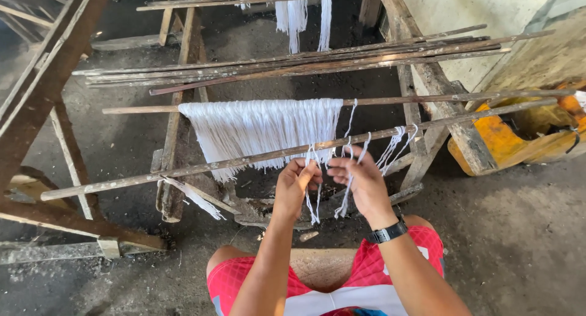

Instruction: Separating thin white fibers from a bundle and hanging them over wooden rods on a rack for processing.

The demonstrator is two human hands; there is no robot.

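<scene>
Near the middle of the wooden rack [427, 142], we pinch a white yarn strand [313, 200] between the fingers of our left hand [293, 185] and our right hand [360, 181], just below the near pole [183, 169]. A thick bundle [262, 130] already hangs to the left; only a few loose strands [394, 146] hang to the right. More poles [293, 62] lie farther off, and an orange tool [519, 136] sits right.

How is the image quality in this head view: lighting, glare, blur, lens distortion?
Head view: daylight is uneven, with the pale wall at upper right nearly washed out and the floor under the wooden frame dark. The white threads are bright but keep strand detail. Left hand and right hand look sharp, without motion blur. Straight poles bow slightly near the edges, a wide-angle effect.
</scene>
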